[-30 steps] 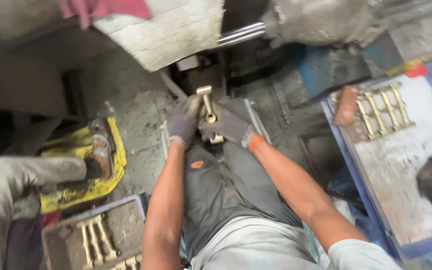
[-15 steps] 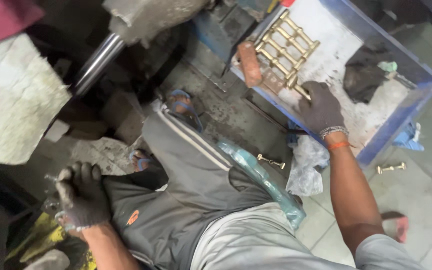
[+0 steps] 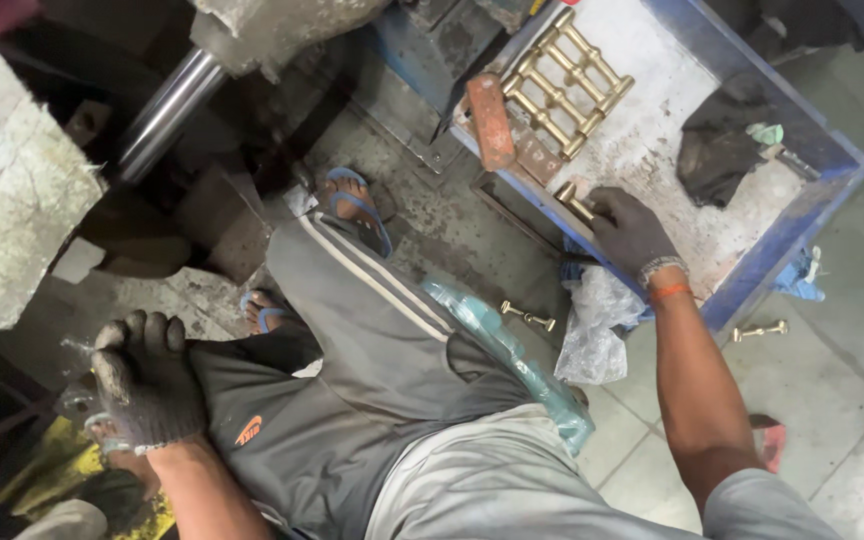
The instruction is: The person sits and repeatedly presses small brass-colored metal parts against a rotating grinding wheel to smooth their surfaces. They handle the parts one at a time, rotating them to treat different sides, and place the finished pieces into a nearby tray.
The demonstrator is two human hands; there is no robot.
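At crate rim (image 3: pixel 752 290), hands (image 3: pixel 634 232) on brass piece (image 3: pixel 577 203)

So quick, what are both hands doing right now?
Left hand: gloved, fingers curled, resting by the knee; holding anything cannot be told.
Right hand: gloved, closed on a brass part at the blue tray.

Two gloved hands, left (image 3: pixel 147 380) and right (image 3: pixel 632 232); one blue crate (image 3: pixel 802 215); one brass casting cluster (image 3: pixel 564 88) far right; two loose brass pieces (image 3: pixel 527 316) on the floor; two blue sandals (image 3: pixel 357 208)
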